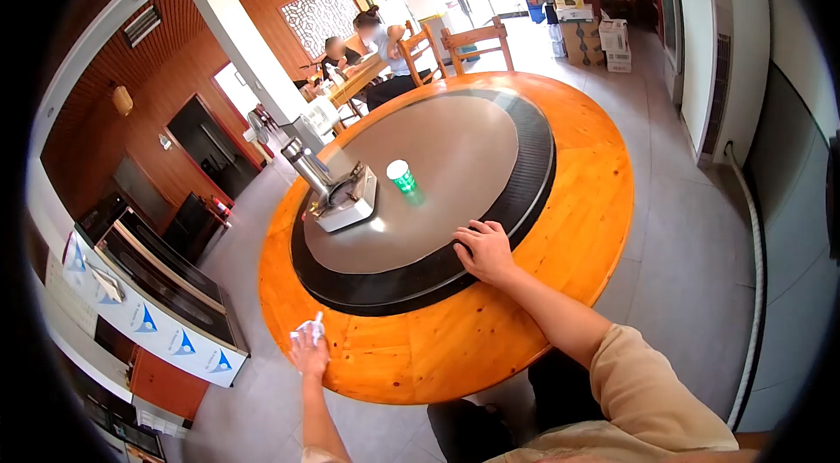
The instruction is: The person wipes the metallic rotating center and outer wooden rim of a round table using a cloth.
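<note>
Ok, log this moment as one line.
left hand: on white cloth, wooden rim | right hand: on black border | green container: upright

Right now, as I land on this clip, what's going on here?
A person stands at a round wooden table. Their left hand is on a white cloth at the near left rim. Their right hand rests on the black band of the raised centre. A green cup and a portable stove stand on the centre, neither touched.
</note>
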The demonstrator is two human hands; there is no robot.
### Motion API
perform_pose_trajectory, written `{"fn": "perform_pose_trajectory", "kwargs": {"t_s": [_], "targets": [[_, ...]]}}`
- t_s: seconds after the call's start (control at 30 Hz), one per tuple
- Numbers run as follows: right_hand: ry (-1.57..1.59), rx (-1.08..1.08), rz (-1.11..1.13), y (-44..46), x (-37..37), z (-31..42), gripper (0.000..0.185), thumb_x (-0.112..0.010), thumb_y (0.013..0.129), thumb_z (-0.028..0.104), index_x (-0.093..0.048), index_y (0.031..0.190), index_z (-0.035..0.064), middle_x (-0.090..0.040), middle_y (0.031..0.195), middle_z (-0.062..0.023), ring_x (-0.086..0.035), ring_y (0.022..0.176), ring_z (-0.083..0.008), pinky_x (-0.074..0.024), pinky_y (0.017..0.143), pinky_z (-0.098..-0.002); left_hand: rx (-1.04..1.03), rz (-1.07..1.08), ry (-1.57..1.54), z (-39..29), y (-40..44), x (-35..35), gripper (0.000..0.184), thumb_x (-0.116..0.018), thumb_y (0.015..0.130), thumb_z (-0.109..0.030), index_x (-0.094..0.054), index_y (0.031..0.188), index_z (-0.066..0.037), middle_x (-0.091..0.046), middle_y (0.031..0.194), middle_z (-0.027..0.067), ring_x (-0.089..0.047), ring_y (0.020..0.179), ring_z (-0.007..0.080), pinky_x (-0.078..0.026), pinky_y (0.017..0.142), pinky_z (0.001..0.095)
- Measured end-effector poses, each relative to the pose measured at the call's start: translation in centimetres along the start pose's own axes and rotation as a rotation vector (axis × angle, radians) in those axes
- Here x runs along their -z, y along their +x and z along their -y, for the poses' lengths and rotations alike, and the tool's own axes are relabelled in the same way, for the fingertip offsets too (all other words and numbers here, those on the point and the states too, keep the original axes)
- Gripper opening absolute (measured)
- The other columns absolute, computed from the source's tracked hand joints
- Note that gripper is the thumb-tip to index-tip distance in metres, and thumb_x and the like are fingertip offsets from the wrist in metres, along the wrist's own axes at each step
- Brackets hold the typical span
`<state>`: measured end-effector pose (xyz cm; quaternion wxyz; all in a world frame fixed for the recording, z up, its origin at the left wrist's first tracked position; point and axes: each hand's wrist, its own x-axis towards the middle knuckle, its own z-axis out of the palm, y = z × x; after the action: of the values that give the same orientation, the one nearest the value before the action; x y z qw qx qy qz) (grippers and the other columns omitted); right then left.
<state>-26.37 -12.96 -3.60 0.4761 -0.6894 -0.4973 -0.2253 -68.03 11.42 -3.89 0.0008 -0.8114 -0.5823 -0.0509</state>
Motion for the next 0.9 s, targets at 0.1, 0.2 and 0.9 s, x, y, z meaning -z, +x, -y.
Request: {"fn": "perform_pose_trajectory", "kwargs": {"t_s": [0.1,0.2,0.9], "targets": [[-0.016,-0.006,0.014,-0.1,-0.1,-0.1,0.018,-0.063,0.085,0.021,-0.069,0.095,0.0091,-0.071,0.103,-0.0068,-0.061,0.108,-0.0290,-0.0405,0.097,-0.0453,-0.162,0.011,-0.051,-4.3,-3.6,0.6,0.060,-0.040,0.095,-0.049,-0.034,0.149,-0.024,-0.028,0.157,0.0073,-0.017,0.146,0.0327,-0.009,0.117,0.0507],[-0.010,-0.004,0.006,-0.2,-0.1,-0.1,0.017,-0.062,0.085,0.021,-0.069,0.094,0.0094,-0.071,0.103,-0.0064,-0.060,0.109,-0.0287,-0.0404,0.098,-0.0452,-0.458,-0.033,-0.121,-8.5,-6.2,-0.4,0.059,-0.048,0.093,-0.043,-0.038,0.147,-0.022,-0.030,0.156,0.0088,-0.020,0.146,0.0318,-0.009,0.117,0.0498],[-0.004,0.034,0.078,-0.5,0.5,-0.4,0.016,-0.064,0.084,0.019,-0.072,0.094,0.0098,-0.069,0.111,-0.0068,-0.059,0.114,-0.0295,-0.0390,0.100,-0.0449,-0.793,0.008,-0.157,-19.2,-13.6,1.6,0.062,-0.056,0.092,-0.036,-0.038,0.146,-0.013,-0.031,0.154,0.0136,-0.026,0.143,0.0351,-0.016,0.116,0.0508]]}}
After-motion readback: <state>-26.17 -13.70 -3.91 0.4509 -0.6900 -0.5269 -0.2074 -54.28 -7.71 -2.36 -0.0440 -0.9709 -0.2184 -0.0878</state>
